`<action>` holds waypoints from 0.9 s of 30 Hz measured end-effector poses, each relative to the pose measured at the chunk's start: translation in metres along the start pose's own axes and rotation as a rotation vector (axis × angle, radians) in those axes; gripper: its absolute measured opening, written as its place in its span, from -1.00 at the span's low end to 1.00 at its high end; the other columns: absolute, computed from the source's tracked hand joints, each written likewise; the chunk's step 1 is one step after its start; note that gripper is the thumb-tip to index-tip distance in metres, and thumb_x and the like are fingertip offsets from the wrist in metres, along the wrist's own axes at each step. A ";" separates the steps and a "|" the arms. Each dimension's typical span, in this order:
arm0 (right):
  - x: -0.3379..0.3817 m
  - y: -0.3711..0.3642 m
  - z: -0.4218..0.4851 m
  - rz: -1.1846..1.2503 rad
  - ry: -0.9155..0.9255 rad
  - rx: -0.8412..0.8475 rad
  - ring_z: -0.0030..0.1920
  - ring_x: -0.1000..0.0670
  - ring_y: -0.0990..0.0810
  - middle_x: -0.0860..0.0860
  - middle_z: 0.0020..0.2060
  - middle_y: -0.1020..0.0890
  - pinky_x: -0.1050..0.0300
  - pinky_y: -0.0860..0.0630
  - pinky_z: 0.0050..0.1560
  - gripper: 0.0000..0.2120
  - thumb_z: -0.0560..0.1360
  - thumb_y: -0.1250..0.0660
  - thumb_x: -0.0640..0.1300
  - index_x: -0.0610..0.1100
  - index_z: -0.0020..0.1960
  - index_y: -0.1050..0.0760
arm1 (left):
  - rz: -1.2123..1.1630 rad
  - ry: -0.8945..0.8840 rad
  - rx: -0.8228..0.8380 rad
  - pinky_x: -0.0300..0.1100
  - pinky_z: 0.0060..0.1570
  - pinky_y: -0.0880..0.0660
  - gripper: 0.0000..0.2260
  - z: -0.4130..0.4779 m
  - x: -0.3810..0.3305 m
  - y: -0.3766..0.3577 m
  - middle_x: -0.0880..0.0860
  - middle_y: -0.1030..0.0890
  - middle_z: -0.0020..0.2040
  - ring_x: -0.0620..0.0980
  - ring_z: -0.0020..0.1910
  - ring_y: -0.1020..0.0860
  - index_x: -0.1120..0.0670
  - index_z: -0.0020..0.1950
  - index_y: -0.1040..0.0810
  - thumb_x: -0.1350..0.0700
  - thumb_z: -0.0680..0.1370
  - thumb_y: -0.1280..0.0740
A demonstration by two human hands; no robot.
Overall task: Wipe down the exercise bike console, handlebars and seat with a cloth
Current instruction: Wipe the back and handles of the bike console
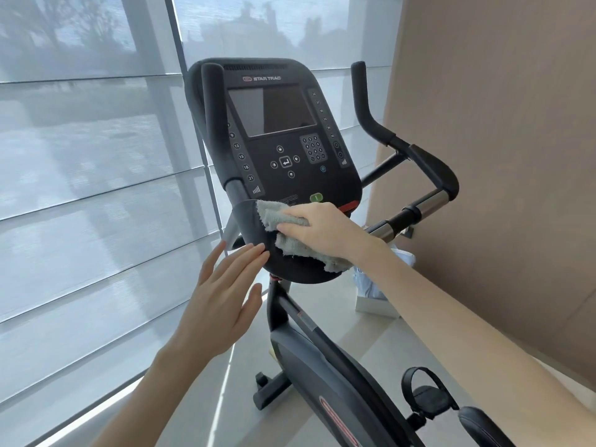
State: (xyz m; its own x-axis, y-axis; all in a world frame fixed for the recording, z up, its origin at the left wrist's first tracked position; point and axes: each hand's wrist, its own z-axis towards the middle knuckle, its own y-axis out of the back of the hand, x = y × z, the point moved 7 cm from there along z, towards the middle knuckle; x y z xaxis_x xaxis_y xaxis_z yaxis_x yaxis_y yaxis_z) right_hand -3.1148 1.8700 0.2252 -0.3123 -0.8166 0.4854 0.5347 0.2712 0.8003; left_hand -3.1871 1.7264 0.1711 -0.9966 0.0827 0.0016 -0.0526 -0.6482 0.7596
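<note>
Cloth [292,245] is pinned to the lower lip of the console [277,179] by the right hand [325,232], fingers clamped on it; the screen [274,111] lies directly up-frame. The left hand [222,298] is held flat alongside, fingers together.

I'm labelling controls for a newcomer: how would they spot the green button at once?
Find the bike's black console by the window. Go below its screen and keypad to the lower edge, just above the grey cloth. The green button is the only green key.

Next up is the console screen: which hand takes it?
Right. The right hand holds the cloth on the console below the screen; the left hand is bare, fingertips touching the console's lower edge.
</note>
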 end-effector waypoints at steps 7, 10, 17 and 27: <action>-0.004 -0.008 -0.059 -0.402 0.133 -0.186 0.01 -0.08 -0.46 -0.05 0.06 -0.61 0.00 -0.56 -0.06 -0.64 0.59 -0.20 -0.02 -0.08 0.35 -0.43 | -0.060 -0.038 -0.088 0.13 0.43 -0.19 -0.65 0.004 0.000 0.008 0.11 -0.52 0.28 0.06 0.32 -0.44 0.25 0.28 -0.51 0.13 0.61 -0.10; -0.013 -0.006 -0.088 -0.357 0.120 -0.194 0.05 -0.10 -0.48 -0.04 0.16 -0.58 -0.02 -0.56 -0.03 -0.63 0.55 -0.29 -0.10 -0.12 0.34 -0.45 | -0.066 -0.066 -0.096 0.12 0.43 -0.18 -0.65 0.012 -0.008 0.007 0.12 -0.51 0.29 0.07 0.34 -0.43 0.25 0.29 -0.50 0.12 0.61 -0.10; -0.061 0.061 -0.112 0.131 -0.061 -0.419 0.16 0.13 -0.50 0.11 0.13 -0.57 0.31 -0.39 0.21 -0.72 0.54 -0.30 -0.11 -0.09 0.24 -0.53 | -0.035 -0.117 -0.061 0.18 0.42 -0.17 -0.63 0.029 -0.036 -0.011 0.12 -0.52 0.30 0.07 0.35 -0.40 0.24 0.30 -0.50 0.10 0.61 -0.10; -0.062 0.006 -0.088 -0.348 0.222 -0.360 -0.02 -0.05 -0.50 -0.06 0.10 -0.62 0.12 -0.53 -0.07 -0.67 0.54 -0.18 -0.04 -0.15 0.20 -0.55 | 0.097 0.032 -0.036 0.20 0.41 -0.18 -0.65 0.037 -0.054 -0.025 0.09 -0.58 0.22 0.06 0.32 -0.45 0.23 0.22 -0.57 0.10 0.61 -0.11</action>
State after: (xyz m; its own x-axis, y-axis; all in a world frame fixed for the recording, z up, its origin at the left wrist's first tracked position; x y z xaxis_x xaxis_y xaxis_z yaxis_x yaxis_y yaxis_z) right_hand -3.0233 1.8774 0.1688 -0.3664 -0.9255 0.0959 0.6763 -0.1941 0.7106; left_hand -3.1301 1.7657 0.1760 -0.9986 -0.0050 0.0526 0.0421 -0.6789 0.7330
